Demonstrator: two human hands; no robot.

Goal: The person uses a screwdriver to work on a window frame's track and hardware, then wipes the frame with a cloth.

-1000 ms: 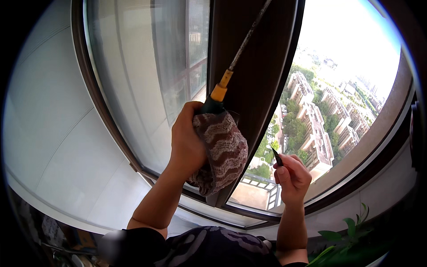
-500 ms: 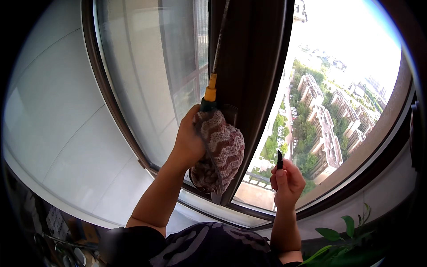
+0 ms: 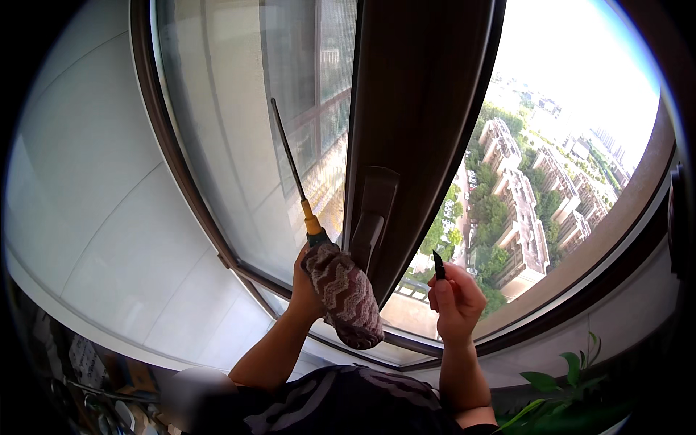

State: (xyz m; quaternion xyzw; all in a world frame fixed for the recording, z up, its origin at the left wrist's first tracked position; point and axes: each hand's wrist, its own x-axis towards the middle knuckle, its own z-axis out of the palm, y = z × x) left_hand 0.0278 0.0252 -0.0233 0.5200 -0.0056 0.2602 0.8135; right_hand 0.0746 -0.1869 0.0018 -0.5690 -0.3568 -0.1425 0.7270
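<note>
A long screwdriver (image 3: 314,226) with a yellow-and-green handle is in my left hand (image 3: 305,288), its thin shaft pointing up and to the left in front of the glass. A fluffy brown-and-pale zigzag cloth (image 3: 344,296) is bunched over the lower part of that handle. The cloth hides most of my left fingers, which are closed. Farther right, my right hand (image 3: 460,299) pinches a small black pointed piece (image 3: 438,265) between thumb and fingers, its tip upward. What kind of piece it is I cannot tell.
Beside the cloth, a dark window handle (image 3: 367,235) sits on the wide brown window frame (image 3: 413,94). Glass panes flank it, the right one with buildings far below. White wall panels (image 3: 80,196) stand left, a green plant (image 3: 558,380) lower right, and clutter (image 3: 109,384) lower left.
My left hand has come down with the screwdriver and cloth; the shaft has swung left, off the frame. The window handle now shows. My right hand has shifted slightly left with the black piece.
</note>
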